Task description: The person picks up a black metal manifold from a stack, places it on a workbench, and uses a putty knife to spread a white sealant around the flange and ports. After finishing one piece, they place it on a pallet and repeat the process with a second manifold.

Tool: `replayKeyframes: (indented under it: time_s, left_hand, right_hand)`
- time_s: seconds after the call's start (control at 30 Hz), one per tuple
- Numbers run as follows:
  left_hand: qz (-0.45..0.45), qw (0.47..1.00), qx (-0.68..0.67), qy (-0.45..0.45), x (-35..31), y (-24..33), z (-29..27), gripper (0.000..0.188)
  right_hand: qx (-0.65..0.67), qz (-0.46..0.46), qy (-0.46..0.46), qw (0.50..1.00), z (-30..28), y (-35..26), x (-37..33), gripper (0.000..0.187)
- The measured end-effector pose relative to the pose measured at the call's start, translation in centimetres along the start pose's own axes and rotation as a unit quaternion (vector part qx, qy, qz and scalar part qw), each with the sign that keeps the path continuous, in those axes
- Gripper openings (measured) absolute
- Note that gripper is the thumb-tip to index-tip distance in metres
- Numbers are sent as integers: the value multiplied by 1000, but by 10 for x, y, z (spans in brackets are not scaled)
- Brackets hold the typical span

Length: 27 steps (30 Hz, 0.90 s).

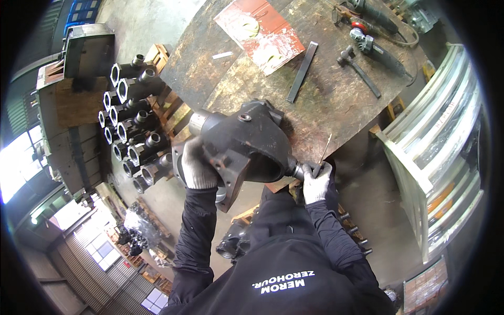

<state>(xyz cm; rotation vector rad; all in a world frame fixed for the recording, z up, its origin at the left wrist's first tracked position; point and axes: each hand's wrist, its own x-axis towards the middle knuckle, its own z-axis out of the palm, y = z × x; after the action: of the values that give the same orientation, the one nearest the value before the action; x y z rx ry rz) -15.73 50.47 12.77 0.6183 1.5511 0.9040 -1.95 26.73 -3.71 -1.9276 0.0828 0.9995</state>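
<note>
A large black cast-metal housing [247,137] rests on the near edge of the worktable, its wide round opening facing me. The left end has a bare silvery collar and a drilled flange [231,173]. My left hand [198,167], in a white knit glove, is closed on the housing beside that flange; some fingers are hidden. At the narrow right end, my gloved right hand [316,184] is closed next to a silvery ring [298,170]. A thin pale stick [327,145] rises from its fingers, and a small dark part lies by them.
On the worktable [220,86] lie a red paint-worn plate [262,34], a dark flat bar [303,72], a hammer [359,72] and corded angle grinders [380,51]. Several black metal parts [134,118] are stacked at left. White wrapped frames [433,142] stand at right.
</note>
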Motion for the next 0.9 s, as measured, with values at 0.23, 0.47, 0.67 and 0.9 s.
replayKeyframes:
  time_s: [0.23,0.47,0.67,0.9]
  left_hand:
    - [-34,997,-71,28,14,6,-84,38]
    - [-78,994,-76,24,-10,13,-127,32]
    - [-123,988,-80,42,-9,16,-121,24]
    - [-128,982,-35,137,-11,11,-122,28]
  right_hand:
    - [-36,-28,-76,996,-3,9,-40,46]
    - [-55,-121,-146,980,3,8,-1,38]
    - [-169,-259,-92,946,44,-62,98,51]
    - [-315,-431,-39,844,76,-150,165,36]
